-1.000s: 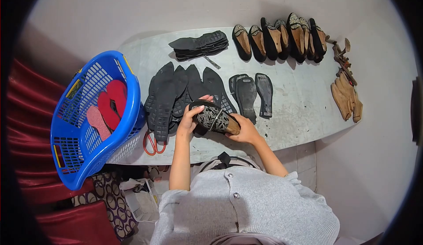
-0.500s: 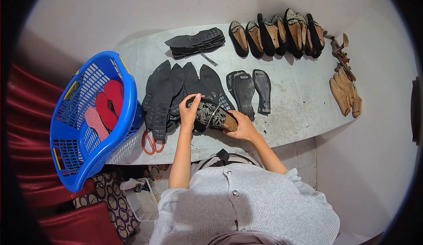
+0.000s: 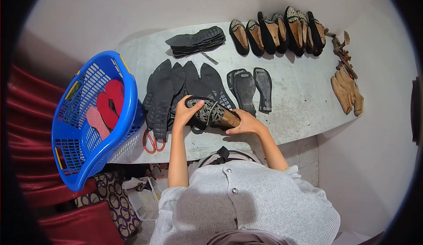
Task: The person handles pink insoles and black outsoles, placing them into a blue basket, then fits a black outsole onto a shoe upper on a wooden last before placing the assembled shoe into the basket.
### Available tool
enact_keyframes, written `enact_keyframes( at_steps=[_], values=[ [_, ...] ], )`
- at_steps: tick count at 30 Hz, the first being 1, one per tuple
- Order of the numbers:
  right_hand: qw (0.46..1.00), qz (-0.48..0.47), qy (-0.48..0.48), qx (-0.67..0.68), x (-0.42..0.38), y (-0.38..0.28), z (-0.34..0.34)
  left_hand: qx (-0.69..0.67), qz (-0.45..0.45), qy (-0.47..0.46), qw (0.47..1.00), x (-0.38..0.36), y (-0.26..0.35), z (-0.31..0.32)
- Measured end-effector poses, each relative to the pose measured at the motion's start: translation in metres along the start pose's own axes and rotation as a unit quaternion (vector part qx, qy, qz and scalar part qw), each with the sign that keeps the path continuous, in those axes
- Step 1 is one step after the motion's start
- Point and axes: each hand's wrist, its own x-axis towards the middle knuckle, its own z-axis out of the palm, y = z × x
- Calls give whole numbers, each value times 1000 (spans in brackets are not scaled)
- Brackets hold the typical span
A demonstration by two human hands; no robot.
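Both hands hold one shoe point(image 3: 210, 113), black with a silver-patterned upper, a wooden last filling its heel end. My left hand point(image 3: 187, 111) grips the toe end, its thumb lying on the patterned upper. Around the heel end, my right hand point(image 3: 245, 122) is closed with its thumb at the near side and fingers at the far side. The shoe lies tilted sideways above the near part of the table. Just beyond it, several black soles point(image 3: 159, 96) with grid-marked heels overlap. Darker, smoother black soles point(image 3: 244, 91) lie right of those.
Several finished-looking shoes on lasts point(image 3: 269, 33) stand along the back. A stack of black soles point(image 3: 195, 41) sits left of them. Wooden lasts point(image 3: 345, 91) and tools point(image 3: 341, 53) are at the right edge. Red-handled scissors point(image 3: 153, 143) lie near a blue basket point(image 3: 128, 113).
The left thumb has come down from the shoe's edge onto its upper. The shoe has turned slightly, showing more of the patterned top. Both hands keep hold of it.
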Motion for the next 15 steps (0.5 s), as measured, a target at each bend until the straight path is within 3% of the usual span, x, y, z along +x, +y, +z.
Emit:
enact_keyframes(
  at_steps=[15],
  values=[
    [986,56,-69,-144,15,-10,-13,40,-80,64,994,5,-5,10]
  ],
)
